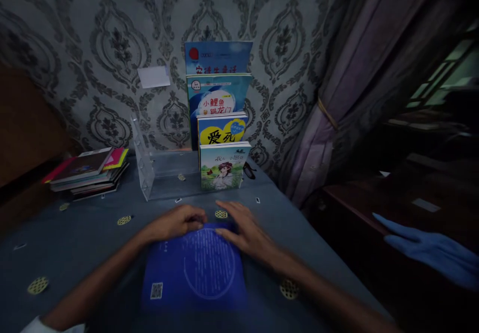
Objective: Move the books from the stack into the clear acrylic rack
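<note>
A blue book lies flat on the table in front of me, with a QR code at its lower left and pale text inside a circle. At its top edge is my left hand, fingers loosely bent with a gap between thumb and fingers. My right hand rests by the top right corner; its thumb lies over the book's edge and its fingers stretch forward, apart from the thumb. Beyond both hands stands a clear plastic rack. Several picture books stand upright in stepped rows on its right side.
A pile of books and magazines lies at the left. Dark glasses sit beside the rack. A patterned wall is behind, with a tied curtain to the right. A blue-gloved hand reaches in from the right edge.
</note>
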The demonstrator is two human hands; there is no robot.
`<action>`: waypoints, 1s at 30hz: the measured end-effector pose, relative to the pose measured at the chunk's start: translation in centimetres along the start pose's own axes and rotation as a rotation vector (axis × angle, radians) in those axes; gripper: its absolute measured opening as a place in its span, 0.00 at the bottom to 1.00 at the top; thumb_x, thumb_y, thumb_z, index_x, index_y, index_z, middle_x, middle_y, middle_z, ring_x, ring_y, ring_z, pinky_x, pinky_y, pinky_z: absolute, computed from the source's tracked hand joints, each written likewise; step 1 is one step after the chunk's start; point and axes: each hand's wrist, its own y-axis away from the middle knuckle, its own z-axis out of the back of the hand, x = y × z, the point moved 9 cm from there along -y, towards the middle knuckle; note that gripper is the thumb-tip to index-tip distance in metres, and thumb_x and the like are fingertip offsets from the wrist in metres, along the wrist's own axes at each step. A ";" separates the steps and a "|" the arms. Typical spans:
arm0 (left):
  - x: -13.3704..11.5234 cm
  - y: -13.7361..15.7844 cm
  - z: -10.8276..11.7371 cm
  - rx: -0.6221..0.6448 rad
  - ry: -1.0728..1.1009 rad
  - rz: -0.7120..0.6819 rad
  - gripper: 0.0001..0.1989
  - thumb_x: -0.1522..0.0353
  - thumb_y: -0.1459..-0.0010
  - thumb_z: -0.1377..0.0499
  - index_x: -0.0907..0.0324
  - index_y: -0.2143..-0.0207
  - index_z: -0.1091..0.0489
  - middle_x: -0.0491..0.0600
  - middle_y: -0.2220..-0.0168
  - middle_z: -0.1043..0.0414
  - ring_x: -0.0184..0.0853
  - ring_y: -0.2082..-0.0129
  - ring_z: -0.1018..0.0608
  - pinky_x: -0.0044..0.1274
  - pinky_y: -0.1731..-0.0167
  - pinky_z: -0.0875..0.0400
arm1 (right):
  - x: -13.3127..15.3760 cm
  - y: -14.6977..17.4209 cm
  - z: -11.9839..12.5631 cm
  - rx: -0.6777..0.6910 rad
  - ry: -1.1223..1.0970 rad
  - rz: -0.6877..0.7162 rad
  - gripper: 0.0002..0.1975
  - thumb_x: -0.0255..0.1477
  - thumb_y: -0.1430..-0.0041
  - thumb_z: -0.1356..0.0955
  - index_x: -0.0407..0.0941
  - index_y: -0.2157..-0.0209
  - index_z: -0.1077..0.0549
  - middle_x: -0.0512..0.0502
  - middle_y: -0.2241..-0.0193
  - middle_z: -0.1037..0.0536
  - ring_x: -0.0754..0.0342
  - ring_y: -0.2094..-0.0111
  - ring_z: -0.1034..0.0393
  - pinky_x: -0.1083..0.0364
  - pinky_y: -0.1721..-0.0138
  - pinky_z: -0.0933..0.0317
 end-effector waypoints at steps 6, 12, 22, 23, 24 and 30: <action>-3.0 0.8 2.8 -0.037 -0.356 0.053 0.08 0.65 0.40 0.42 0.55 0.59 0.27 0.47 0.64 0.25 0.39 0.59 0.25 0.26 0.61 0.34 | 0.1 -1.1 -2.1 0.255 -0.496 -0.101 0.09 0.32 0.38 0.33 0.44 0.66 0.21 0.48 0.70 0.20 0.52 0.67 0.26 0.53 0.63 0.33; 0.8 4.6 10.0 -0.334 0.197 0.138 0.29 0.43 0.41 0.46 0.57 0.52 0.30 0.49 0.66 0.23 0.37 0.67 0.22 0.27 0.65 0.29 | -3.7 0.9 -0.3 0.125 -0.829 -0.292 0.16 0.44 0.44 0.27 0.44 0.70 0.23 0.52 0.75 0.24 0.56 0.73 0.31 0.56 0.68 0.38; 1.5 2.8 0.1 -0.046 0.671 0.056 0.44 0.44 0.54 0.31 0.56 0.40 0.39 0.59 0.50 0.26 0.46 0.53 0.20 0.26 0.68 0.24 | -8.2 1.5 1.1 -0.351 -1.163 -0.515 0.21 0.46 0.59 0.19 0.46 0.70 0.22 0.53 0.74 0.22 0.58 0.73 0.31 0.58 0.68 0.36; 0.8 2.4 -0.8 -0.040 0.652 0.047 0.40 0.46 0.49 0.33 0.57 0.41 0.38 0.58 0.51 0.25 0.45 0.54 0.20 0.25 0.69 0.24 | -8.2 1.5 0.9 -0.344 -1.157 -0.507 0.21 0.46 0.58 0.20 0.46 0.69 0.22 0.53 0.75 0.22 0.57 0.73 0.31 0.58 0.68 0.36; 0.3 2.0 -1.3 -0.063 0.638 0.039 0.36 0.47 0.46 0.35 0.58 0.42 0.36 0.56 0.53 0.25 0.43 0.55 0.20 0.25 0.71 0.24 | -8.3 1.6 0.8 -0.339 -1.140 -0.497 0.21 0.47 0.58 0.20 0.47 0.68 0.21 0.53 0.75 0.22 0.57 0.73 0.30 0.58 0.68 0.35; -2.6 3.0 1.1 -0.528 0.091 -0.214 0.20 0.59 0.28 0.53 0.59 0.50 0.27 0.53 0.60 0.21 0.38 0.64 0.18 0.29 0.64 0.20 | -7.8 1.5 4.0 -0.415 -0.755 -0.275 0.19 0.48 0.55 0.22 0.49 0.70 0.19 0.47 0.69 0.18 0.47 0.65 0.24 0.50 0.59 0.31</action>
